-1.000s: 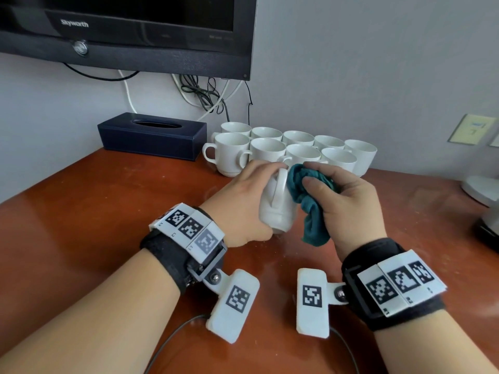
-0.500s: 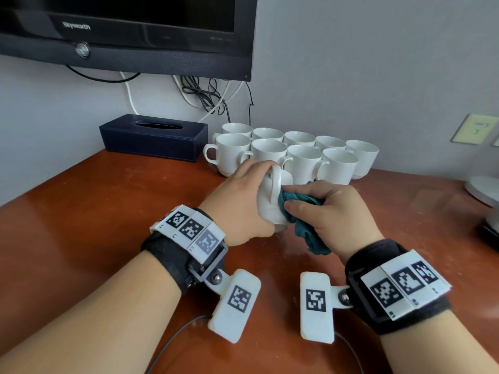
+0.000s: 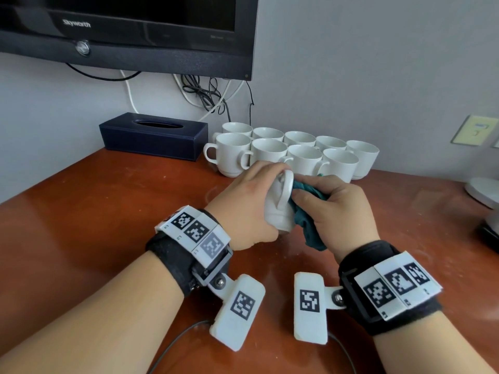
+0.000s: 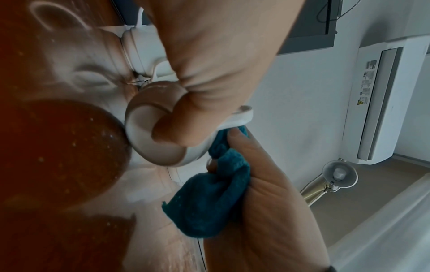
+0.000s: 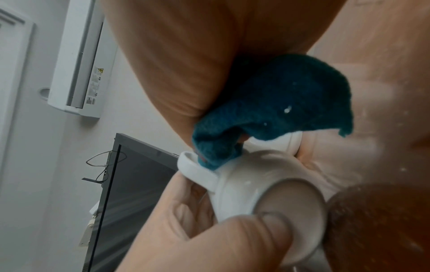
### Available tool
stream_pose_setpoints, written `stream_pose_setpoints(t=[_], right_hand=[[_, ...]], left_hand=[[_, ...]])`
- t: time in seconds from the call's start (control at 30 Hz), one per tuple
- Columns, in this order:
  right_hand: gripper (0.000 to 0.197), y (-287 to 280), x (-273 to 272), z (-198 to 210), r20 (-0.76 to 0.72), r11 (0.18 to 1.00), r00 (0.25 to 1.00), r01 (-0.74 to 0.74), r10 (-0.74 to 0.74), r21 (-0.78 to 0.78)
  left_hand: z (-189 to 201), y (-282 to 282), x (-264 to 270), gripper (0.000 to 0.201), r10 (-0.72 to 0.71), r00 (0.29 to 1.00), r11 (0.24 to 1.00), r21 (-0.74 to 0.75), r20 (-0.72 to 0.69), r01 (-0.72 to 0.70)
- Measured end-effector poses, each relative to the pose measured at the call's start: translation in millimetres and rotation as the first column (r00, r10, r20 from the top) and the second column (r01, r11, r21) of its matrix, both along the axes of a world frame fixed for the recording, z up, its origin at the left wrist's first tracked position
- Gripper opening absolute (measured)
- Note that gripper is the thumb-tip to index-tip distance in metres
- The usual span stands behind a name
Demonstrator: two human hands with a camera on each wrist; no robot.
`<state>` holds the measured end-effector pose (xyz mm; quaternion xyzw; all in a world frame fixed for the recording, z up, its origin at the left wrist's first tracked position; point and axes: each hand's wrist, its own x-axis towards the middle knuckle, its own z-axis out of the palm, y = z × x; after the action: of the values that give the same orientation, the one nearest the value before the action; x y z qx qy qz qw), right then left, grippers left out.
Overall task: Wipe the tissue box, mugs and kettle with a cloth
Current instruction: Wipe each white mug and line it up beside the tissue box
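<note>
Head view, left to right: a dark tissue box (image 3: 154,136) sits at the wall on the worktop (image 3: 81,211), then a cluster of white mugs (image 3: 291,151). Out front, the left hand (image 3: 243,209) curls round a tipped mug (image 3: 279,209) held above the worktop. The right hand (image 3: 343,211) pinches a bunched teal cloth (image 3: 310,228) against its handle.

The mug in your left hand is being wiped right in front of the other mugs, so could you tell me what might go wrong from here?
1. The left hand holds the mug tilted above the table; a slip could drop it.
2. The right hand rubs the cloth close to the standing mugs; a wide stroke might knock one.
</note>
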<state>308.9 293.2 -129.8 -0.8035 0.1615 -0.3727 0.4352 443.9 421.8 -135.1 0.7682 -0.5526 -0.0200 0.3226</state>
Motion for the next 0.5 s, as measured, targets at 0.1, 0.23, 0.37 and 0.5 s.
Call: stream_pose_setpoints(t=[0.1, 0.23, 0.37, 0.5], right_hand=[[0.039, 2.5, -1.4, 3.0, -0.036, 0.996, 0.996, -0.084, 0.084, -0.004], [0.03, 1.9, -3.0, 2.3, -0.051, 0.992, 0.992, -0.115, 0.118, 0.054], [0.018, 1.7, -4.3, 2.7, -0.063, 0.98, 0.987, -0.137, 0.148, 0.145], [0.023, 1.4, -0.7, 0.0, -0.034, 0.996, 0.998, -0.055, 0.058, 0.075]], left_hand=[[-0.3, 1.1, 2.8, 0.106, 0.024, 1.0, 1.0, -0.011, -0.005, -0.024], [-2.3, 2.4, 7.1, 0.108, 0.048, 0.999, 0.999, -0.012, -0.019, -0.048], [-0.2, 4.1, 7.7, 0.106, 0.065, 0.997, 0.998, -0.007, -0.027, -0.065], [1.7, 4.5, 6.8, 0.108, 0.029, 0.999, 0.999, 0.015, -0.018, -0.029]])
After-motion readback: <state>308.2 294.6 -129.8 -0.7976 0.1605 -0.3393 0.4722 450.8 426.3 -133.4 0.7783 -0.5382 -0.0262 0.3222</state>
